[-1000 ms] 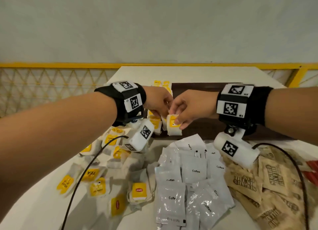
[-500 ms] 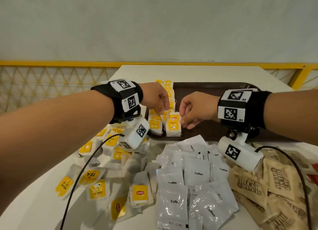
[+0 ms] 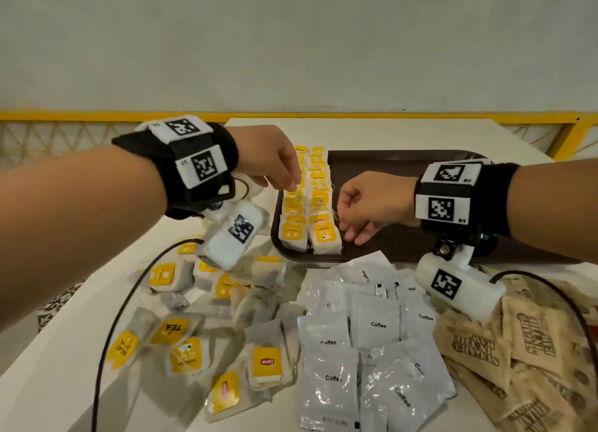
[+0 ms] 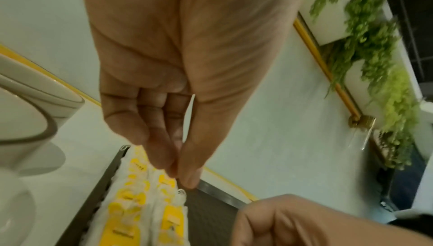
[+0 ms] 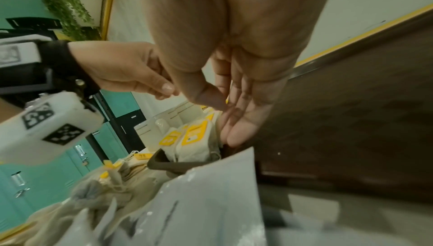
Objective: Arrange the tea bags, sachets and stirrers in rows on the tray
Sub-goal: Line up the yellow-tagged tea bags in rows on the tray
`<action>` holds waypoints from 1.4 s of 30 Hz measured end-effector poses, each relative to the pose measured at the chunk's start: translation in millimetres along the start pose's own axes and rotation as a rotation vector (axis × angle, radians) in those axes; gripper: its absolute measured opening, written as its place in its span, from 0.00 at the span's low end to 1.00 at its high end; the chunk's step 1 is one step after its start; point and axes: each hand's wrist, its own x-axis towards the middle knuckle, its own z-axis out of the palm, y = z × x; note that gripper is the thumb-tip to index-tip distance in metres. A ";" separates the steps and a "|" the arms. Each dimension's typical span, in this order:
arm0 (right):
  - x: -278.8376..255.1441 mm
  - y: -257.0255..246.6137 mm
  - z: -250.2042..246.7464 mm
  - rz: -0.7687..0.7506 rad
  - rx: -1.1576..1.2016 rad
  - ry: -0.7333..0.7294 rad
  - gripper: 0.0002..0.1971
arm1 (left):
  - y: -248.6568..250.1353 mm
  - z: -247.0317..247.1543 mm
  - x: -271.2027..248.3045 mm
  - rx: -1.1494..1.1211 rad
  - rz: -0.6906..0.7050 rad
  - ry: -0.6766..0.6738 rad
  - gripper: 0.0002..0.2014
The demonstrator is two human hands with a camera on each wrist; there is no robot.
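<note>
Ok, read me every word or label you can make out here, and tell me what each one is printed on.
"Coffee": white plastic sachets on the table.
"Lipton": yellow tag of a loose tea bag.
"TEA": upside-down yellow tag of another loose bag.
"SUGAR IN THE RAW", upside down: brown paper sachets.
Small print on the tags of the tea bags on the brown tray: too blurred.
Wristband markers: patterns only.

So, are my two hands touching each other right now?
Apart. The head view shows a clear gap between the left hand and the right hand, with a row of tea bags on the tray visible between them.
</note>
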 end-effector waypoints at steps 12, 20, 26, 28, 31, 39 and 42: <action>-0.2 -13.1 14.8 -0.019 -0.042 -0.063 0.15 | 0.0 34.0 -3.2 0.211 -0.073 -0.186 0.18; 2.3 -11.8 7.3 0.016 -0.144 -0.052 0.14 | 1.2 34.7 0.9 0.164 -0.034 -0.103 0.12; -5.0 -19.9 0.5 -0.268 -0.317 -0.035 0.07 | 2.0 36.8 4.3 0.260 -0.002 -0.129 0.13; -6.8 -22.0 4.3 -0.353 -0.488 -0.090 0.10 | 3.7 38.5 6.0 0.315 0.008 -0.119 0.15; -4.2 -20.3 11.5 -0.381 -0.670 -0.152 0.15 | 3.6 40.1 6.9 0.360 0.013 -0.093 0.13; -3.4 -10.5 10.6 -0.285 -0.655 -0.161 0.15 | -0.1 42.8 8.8 0.348 0.035 -0.118 0.11; -3.5 -8.8 10.9 -0.277 -0.638 -0.172 0.15 | -0.2 41.0 9.6 0.361 0.068 -0.103 0.10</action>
